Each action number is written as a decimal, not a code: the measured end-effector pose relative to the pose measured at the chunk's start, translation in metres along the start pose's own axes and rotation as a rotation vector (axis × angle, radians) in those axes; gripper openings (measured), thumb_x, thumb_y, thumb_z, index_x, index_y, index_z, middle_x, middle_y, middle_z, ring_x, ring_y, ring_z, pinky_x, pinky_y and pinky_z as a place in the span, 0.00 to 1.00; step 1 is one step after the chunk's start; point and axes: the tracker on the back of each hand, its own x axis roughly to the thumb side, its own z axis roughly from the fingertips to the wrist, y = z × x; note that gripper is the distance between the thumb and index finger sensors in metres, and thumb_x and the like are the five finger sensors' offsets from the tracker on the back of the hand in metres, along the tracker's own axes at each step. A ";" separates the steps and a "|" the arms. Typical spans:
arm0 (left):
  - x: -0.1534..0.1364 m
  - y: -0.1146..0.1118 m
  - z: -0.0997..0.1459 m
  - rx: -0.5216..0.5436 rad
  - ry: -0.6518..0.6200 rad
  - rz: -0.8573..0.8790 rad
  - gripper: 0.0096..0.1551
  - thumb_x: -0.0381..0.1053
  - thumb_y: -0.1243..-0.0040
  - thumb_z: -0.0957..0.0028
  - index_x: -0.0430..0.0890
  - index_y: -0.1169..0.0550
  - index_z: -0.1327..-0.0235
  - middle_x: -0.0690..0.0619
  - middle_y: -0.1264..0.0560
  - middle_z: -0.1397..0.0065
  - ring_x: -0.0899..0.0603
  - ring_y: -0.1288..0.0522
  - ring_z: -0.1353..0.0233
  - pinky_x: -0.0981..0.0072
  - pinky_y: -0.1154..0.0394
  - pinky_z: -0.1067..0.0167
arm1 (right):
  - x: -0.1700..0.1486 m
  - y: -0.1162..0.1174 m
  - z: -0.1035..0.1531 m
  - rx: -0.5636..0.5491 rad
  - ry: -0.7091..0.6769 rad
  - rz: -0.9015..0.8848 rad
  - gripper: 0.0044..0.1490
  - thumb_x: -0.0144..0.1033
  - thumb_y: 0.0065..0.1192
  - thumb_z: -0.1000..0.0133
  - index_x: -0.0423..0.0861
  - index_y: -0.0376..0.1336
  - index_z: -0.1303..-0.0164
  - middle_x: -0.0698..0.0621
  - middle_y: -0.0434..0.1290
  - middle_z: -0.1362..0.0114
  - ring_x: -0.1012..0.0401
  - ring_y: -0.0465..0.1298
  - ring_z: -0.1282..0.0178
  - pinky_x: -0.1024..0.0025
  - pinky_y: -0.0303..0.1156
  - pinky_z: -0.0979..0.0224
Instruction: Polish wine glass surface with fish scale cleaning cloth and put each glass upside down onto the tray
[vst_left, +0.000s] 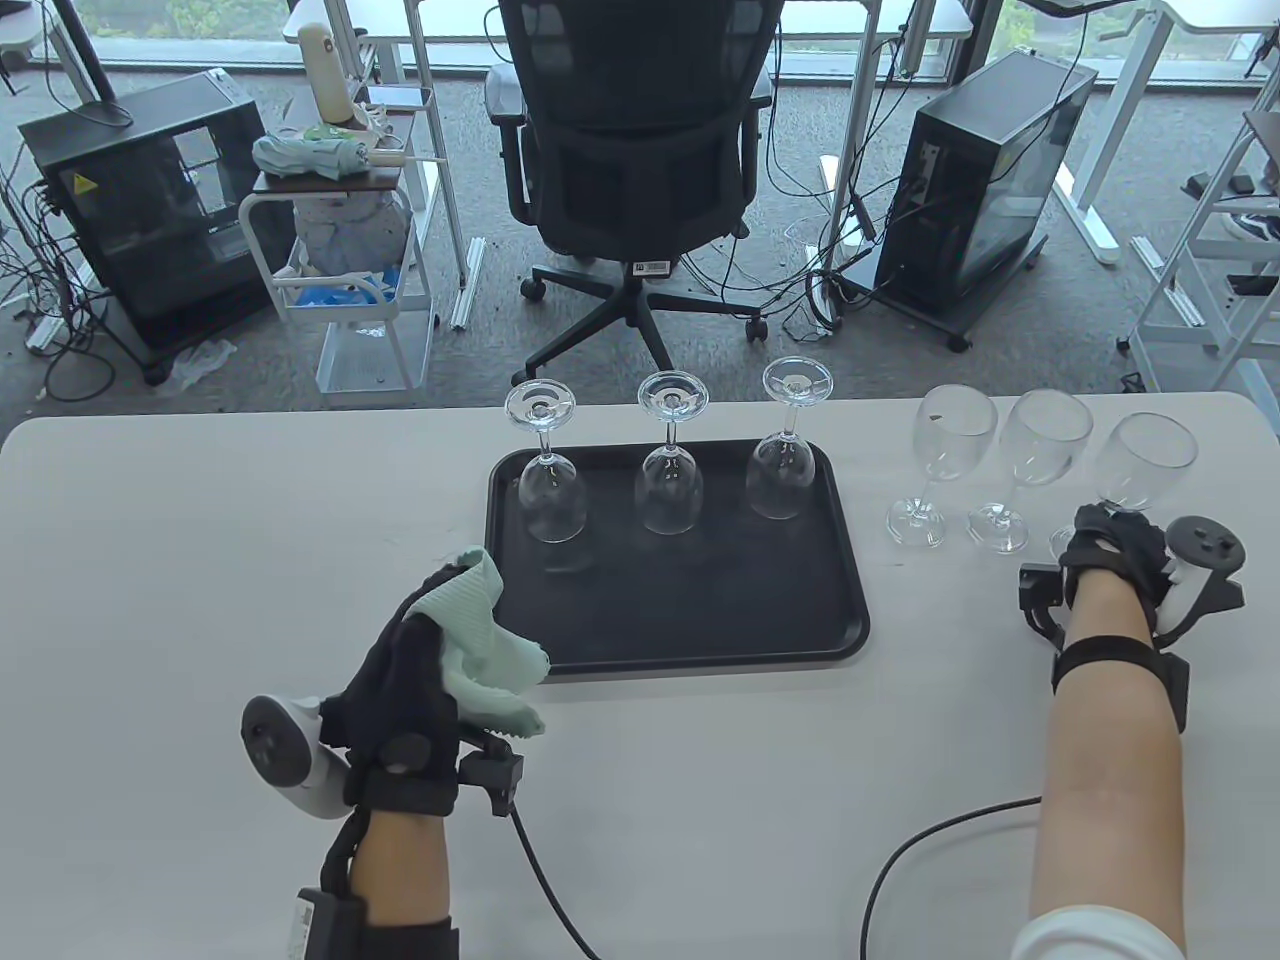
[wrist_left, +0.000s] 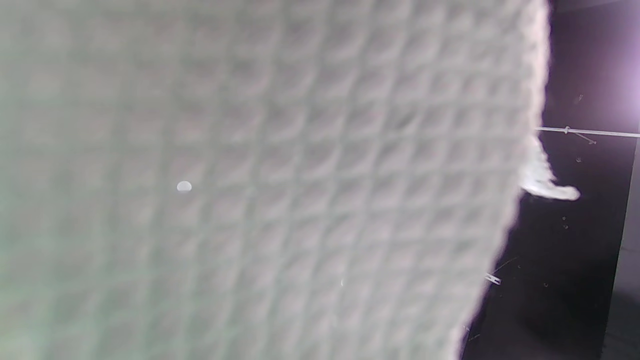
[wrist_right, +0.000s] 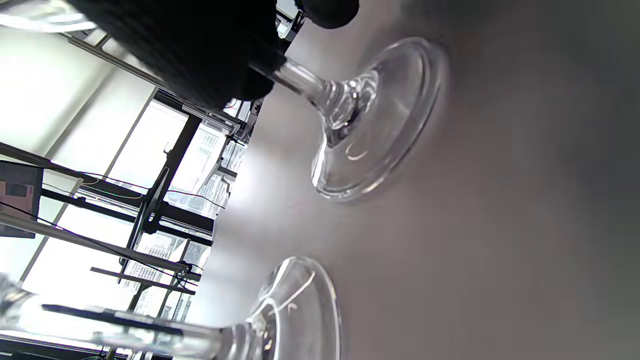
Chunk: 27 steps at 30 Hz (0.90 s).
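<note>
Three wine glasses stand upside down on the black tray: left, middle, right. Three more stand upright on the table to the tray's right: one, a second, and the rightmost glass. My right hand grips the rightmost glass by its stem, just above the foot, which rests on the table. My left hand holds the pale green cleaning cloth at the tray's front left corner. That cloth fills the left wrist view.
The neighbouring glass's foot stands close beside the gripped one. Beyond the table's far edge are an office chair, a trolley and computer towers. A cable lies on the table by my right forearm.
</note>
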 end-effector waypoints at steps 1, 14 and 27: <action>0.000 0.000 0.000 -0.001 0.001 0.001 0.30 0.60 0.50 0.38 0.42 0.22 0.35 0.41 0.26 0.25 0.32 0.27 0.26 0.34 0.30 0.28 | -0.001 -0.006 0.002 -0.003 -0.016 -0.021 0.27 0.45 0.70 0.43 0.58 0.66 0.33 0.40 0.51 0.16 0.37 0.40 0.21 0.35 0.38 0.27; -0.011 -0.001 0.003 0.006 0.016 0.035 0.30 0.61 0.51 0.37 0.43 0.23 0.33 0.43 0.27 0.24 0.32 0.28 0.25 0.32 0.32 0.28 | 0.078 -0.072 0.156 -0.094 -1.039 0.189 0.31 0.45 0.62 0.40 0.62 0.56 0.25 0.48 0.72 0.32 0.49 0.63 0.24 0.41 0.64 0.29; -0.035 -0.002 0.003 -0.002 0.071 0.031 0.30 0.63 0.52 0.37 0.48 0.26 0.30 0.48 0.30 0.20 0.33 0.34 0.21 0.30 0.37 0.26 | 0.036 0.083 0.384 0.025 -1.495 0.767 0.31 0.40 0.71 0.45 0.62 0.65 0.30 0.51 0.76 0.32 0.51 0.67 0.25 0.50 0.70 0.34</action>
